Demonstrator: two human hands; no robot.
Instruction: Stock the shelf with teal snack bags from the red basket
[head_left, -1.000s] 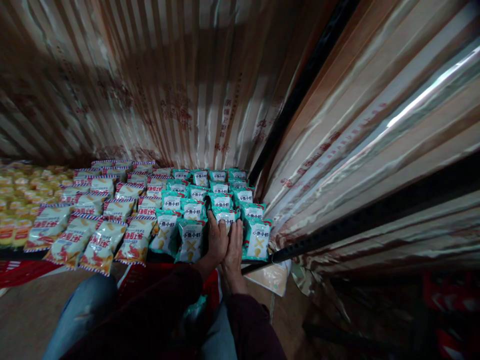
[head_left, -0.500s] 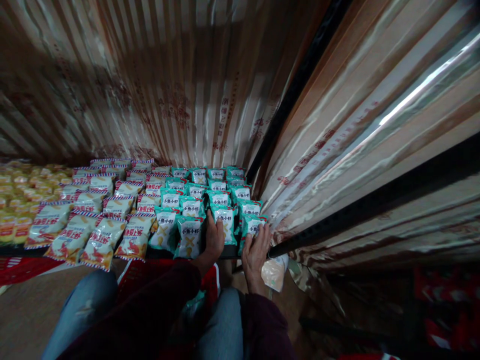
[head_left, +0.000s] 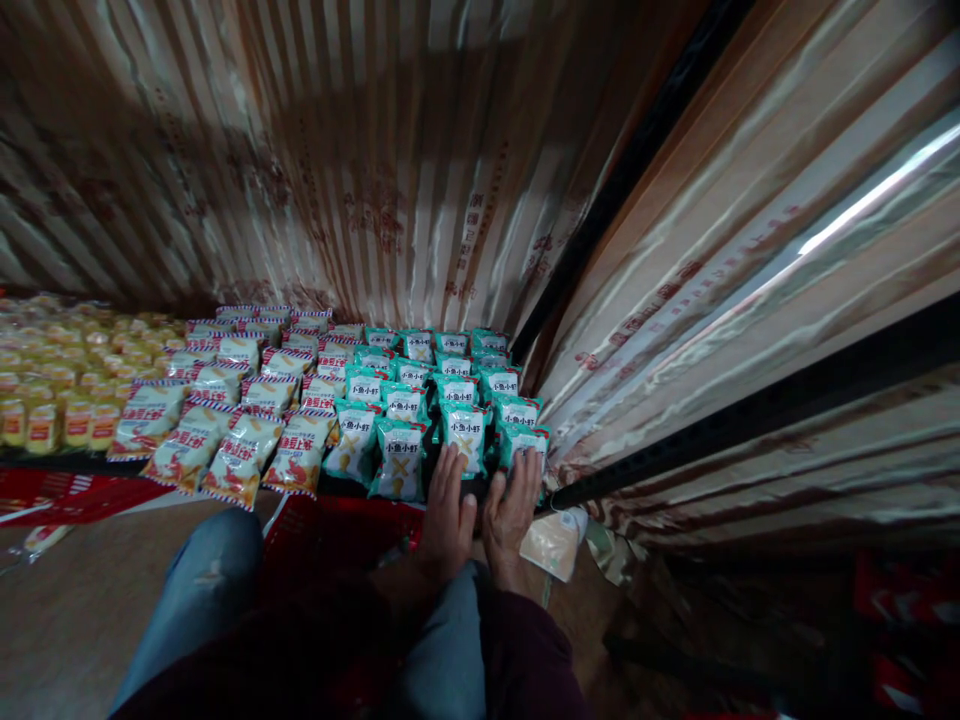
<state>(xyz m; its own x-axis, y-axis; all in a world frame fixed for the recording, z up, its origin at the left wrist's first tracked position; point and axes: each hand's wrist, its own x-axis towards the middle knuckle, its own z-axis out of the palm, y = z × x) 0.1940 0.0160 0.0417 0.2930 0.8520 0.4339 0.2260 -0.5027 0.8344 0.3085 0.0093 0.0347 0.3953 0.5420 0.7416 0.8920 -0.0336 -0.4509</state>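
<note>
Teal-edged snack bags [head_left: 401, 455] stand in rows on the shelf in the head view. My left hand [head_left: 448, 520] has its fingers stretched out, the tips at the lower part of one teal snack bag [head_left: 463, 428]. Close beside it, my right hand [head_left: 511, 512] lies with straight fingers over the front of the rightmost teal snack bag [head_left: 523, 440], covering its lower part. Neither hand is closed round a bag. A dark strip of shelf shows between the hands.
Striped snack bags [head_left: 244, 455] fill the shelf to the left, then small yellow packs [head_left: 79, 420]. Behind hangs a patterned sheet [head_left: 420, 220]. Black frame bars [head_left: 645, 150] slope at the right. A pale packet [head_left: 555, 545] lies below the shelf.
My left hand has come away from the left side of the teal bag to its lower front, fingers now straight. My right hand stays on the rightmost bag. The view has shifted left.
</note>
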